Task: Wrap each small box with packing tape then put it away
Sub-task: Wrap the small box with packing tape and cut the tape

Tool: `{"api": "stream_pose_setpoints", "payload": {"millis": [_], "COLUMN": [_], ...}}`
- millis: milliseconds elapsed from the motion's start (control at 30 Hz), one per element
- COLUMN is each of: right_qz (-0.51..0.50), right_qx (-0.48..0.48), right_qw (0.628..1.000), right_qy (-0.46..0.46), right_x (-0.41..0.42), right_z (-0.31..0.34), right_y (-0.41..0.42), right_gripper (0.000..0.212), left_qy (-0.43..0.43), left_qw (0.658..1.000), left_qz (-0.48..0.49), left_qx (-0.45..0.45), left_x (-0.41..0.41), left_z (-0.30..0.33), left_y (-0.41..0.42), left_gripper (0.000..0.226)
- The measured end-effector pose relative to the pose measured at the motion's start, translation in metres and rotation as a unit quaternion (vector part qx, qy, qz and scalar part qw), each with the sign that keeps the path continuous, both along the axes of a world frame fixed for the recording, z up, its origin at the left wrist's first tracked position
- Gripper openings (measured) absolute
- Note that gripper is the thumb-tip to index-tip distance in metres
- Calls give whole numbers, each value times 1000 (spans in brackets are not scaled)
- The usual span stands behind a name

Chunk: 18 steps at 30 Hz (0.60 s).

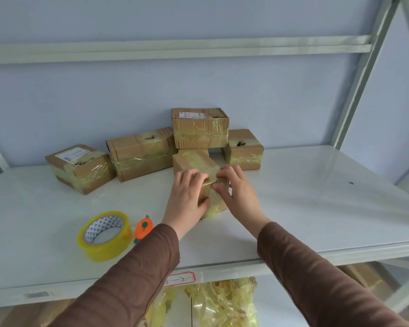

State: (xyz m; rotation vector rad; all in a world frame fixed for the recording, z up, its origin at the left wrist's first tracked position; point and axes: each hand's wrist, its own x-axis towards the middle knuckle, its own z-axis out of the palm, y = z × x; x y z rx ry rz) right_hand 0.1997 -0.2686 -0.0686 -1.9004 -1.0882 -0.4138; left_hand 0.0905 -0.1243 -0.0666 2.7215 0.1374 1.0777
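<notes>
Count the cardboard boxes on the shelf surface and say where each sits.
5: far-left box; long box beside it; stacked box on top at the back; right box beneath it; held box under both hands. A sixth may hide behind the held one.

A pale blue wall [198, 86] rises beyond my grip. Under it runs a white shelf [316, 208], a grey rail [175, 49] crosses above, and a slanted upright [364, 74] stands to its right.
</notes>
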Motion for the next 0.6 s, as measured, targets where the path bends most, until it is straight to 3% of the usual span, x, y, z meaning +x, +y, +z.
{"api": "stream_pose_setpoints", "payload": {"millis": [100,233,333,433,533,600], "right_qz": [31,37,5,54,99,127], "right_qx": [-44,-106,-148,-181,-226,-270], "right_qw": [998,991,988,982,965,944], "right_qy": [29,74,45,24,84,138], "right_x": [1,-15,-13,0,19,30], "right_z": [6,9,19,35,52,60], "right_y": [-3,-3,-7,-23,-48,-61], "right_gripper": [37,80,72,57,53,58], "left_qy": [30,-7,11,-11,-38,5], "left_qw": [999,987,976,967,969,957], "left_qz": [-16,-73,-122,-143,-77,-41], "left_qx": [-21,-146,-182,-211,-234,-289], "left_x": [-8,-22,-36,-48,-53,-53], "left_z": [-1,5,18,36,50,52], "left_y": [1,-6,-14,-3,23,39], "left_gripper": [57,60,68,60,35,29]}}
